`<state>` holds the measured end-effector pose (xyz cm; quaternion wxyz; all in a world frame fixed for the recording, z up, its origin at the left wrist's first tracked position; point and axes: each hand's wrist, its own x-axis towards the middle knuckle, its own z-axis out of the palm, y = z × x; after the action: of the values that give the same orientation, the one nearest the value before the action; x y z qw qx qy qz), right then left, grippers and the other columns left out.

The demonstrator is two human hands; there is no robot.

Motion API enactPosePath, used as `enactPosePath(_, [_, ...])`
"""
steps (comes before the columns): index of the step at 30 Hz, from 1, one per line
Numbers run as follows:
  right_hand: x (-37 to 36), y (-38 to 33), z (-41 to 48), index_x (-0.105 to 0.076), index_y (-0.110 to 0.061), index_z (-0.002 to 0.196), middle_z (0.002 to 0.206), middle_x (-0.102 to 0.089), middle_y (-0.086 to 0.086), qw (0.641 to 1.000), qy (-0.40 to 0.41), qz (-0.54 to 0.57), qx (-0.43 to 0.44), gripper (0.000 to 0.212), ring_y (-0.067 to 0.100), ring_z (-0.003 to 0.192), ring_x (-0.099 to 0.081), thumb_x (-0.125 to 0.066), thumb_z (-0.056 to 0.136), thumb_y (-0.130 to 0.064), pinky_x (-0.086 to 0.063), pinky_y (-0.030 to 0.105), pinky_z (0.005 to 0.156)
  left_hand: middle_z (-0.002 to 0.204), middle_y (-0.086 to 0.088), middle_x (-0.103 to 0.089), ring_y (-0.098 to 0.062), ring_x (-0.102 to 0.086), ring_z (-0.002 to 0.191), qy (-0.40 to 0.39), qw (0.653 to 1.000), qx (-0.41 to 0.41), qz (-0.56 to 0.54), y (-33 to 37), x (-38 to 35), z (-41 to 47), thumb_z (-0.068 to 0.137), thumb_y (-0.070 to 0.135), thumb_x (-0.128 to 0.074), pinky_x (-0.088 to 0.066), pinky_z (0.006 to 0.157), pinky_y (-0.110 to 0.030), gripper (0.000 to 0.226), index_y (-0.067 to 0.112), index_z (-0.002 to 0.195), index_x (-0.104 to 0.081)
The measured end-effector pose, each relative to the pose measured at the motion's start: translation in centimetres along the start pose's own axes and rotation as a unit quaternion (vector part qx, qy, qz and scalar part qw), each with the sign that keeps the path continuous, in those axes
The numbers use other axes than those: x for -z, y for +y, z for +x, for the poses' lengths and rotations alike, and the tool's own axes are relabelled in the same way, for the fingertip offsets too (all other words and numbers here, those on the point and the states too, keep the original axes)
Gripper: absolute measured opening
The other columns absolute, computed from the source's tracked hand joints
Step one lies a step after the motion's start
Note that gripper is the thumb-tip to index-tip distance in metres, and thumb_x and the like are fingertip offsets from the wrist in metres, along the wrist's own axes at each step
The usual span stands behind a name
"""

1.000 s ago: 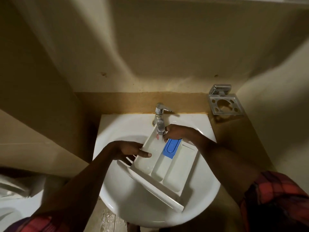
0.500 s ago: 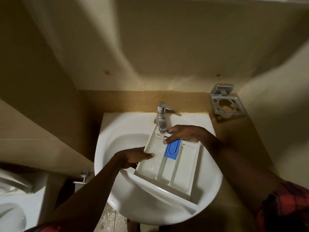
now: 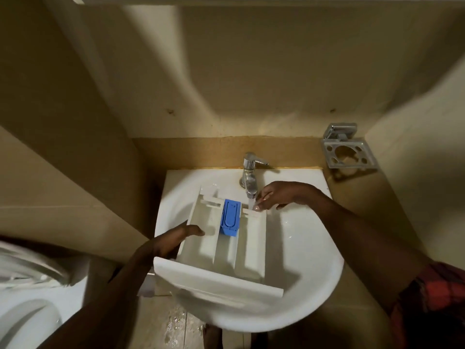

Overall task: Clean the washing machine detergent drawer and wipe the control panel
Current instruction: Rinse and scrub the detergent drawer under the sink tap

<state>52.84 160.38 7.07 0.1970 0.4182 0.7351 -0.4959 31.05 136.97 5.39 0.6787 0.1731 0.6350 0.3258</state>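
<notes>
Shifted left since a moment ago, the detergent drawer (image 3: 249,250) sits over the sink (image 3: 309,248), my left hand (image 3: 171,241) gripping its left wall; farther back, my right hand (image 3: 281,195) pinches its rear corner beneath the running tap (image 3: 249,170).

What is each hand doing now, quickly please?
Left hand: grips the detergent drawer by its left wall.
Right hand: holds the drawer's back right corner.
</notes>
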Motion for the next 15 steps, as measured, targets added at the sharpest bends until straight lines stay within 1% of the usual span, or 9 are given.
enactPosePath(2, [-0.4,0.0,-0.1,-0.066,-0.016,0.111,0.111,-0.07,0.0,0.995,-0.012,0.103,-0.003,0.047,0.018,0.103,-0.066,-0.079,0.075,-0.044,-0.055,0.033,0.089,0.088,-0.008,-0.075,-0.028,-0.07,0.08,0.019,0.999,-0.029,-0.018,0.3,-0.3,-0.3,0.09,0.019,-0.059,-0.057,0.069,-0.036,0.026,0.016,0.115,-0.063])
enactPosePath(4, [-0.8,-0.2,0.2,-0.063,-0.012,0.115,0.114,-0.07,0.009,0.979,-0.023,0.201,-0.01,0.045,0.026,0.105,-0.067,-0.079,0.078,-0.033,-0.056,0.039,0.088,0.086,-0.006,-0.075,-0.026,-0.069,0.079,0.038,0.997,-0.057,-0.03,0.5,-0.8,-0.1,0.091,0.018,-0.057,-0.055,0.068,-0.035,0.025,0.016,0.115,-0.063])
enactPosePath(6, [-1.4,-0.3,0.6,-0.059,-0.006,0.119,0.114,-0.07,0.015,0.97,-0.024,0.243,-0.02,0.043,0.028,0.103,-0.068,-0.076,0.082,-0.02,-0.058,0.038,0.081,0.084,-0.004,-0.074,-0.023,-0.068,0.078,0.062,0.994,-0.083,-0.038,0.5,-1.4,0.3,0.095,0.014,-0.05,-0.053,0.067,-0.034,0.022,0.017,0.113,-0.062])
enactPosePath(8, [-2.0,-0.5,0.5,-0.058,-0.004,0.12,0.114,-0.069,0.015,0.967,-0.014,0.252,-0.019,0.039,0.025,0.101,-0.068,-0.071,0.084,-0.008,-0.058,0.036,0.08,0.091,-0.006,-0.072,-0.024,-0.067,0.082,0.08,0.992,-0.092,-0.035,0.2,-2.1,0.7,0.096,0.012,-0.048,-0.052,0.069,-0.035,0.023,0.017,0.114,-0.061])
enactPosePath(11, [-3.0,0.1,0.5,-0.057,-0.01,0.114,0.108,-0.067,0.012,0.965,-0.026,0.26,-0.025,0.035,0.024,0.099,-0.067,-0.068,0.083,0.003,-0.057,0.034,0.079,0.11,-0.014,-0.066,-0.028,-0.063,0.097,0.097,0.99,-0.098,-0.025,-1.0,-2.4,1.0,0.09,0.015,-0.054,-0.051,0.082,-0.038,0.028,0.017,0.118,-0.058])
enactPosePath(13, [-3.9,0.7,0.5,-0.054,-0.012,0.11,0.111,-0.065,0.013,0.963,-0.034,0.264,-0.042,0.036,0.024,0.098,-0.066,-0.065,0.083,0.008,-0.057,0.033,0.076,0.117,-0.017,-0.064,-0.032,-0.061,0.106,0.107,0.991,-0.084,-0.017,-1.6,-2.5,0.9,0.08,0.027,-0.061,-0.048,0.094,-0.045,0.039,0.017,0.118,-0.058])
enactPosePath(15, [-4.7,1.2,0.7,-0.052,-0.011,0.115,0.114,-0.062,0.015,0.958,-0.014,0.284,-0.047,0.037,0.023,0.097,-0.065,-0.062,0.085,0.009,-0.057,0.032,0.076,0.119,-0.013,-0.066,-0.033,-0.061,0.112,0.124,0.989,-0.086,0.01,-2.1,-2.3,1.3,0.065,0.044,-0.066,-0.045,0.104,-0.053,0.056,0.022,0.116,-0.059])
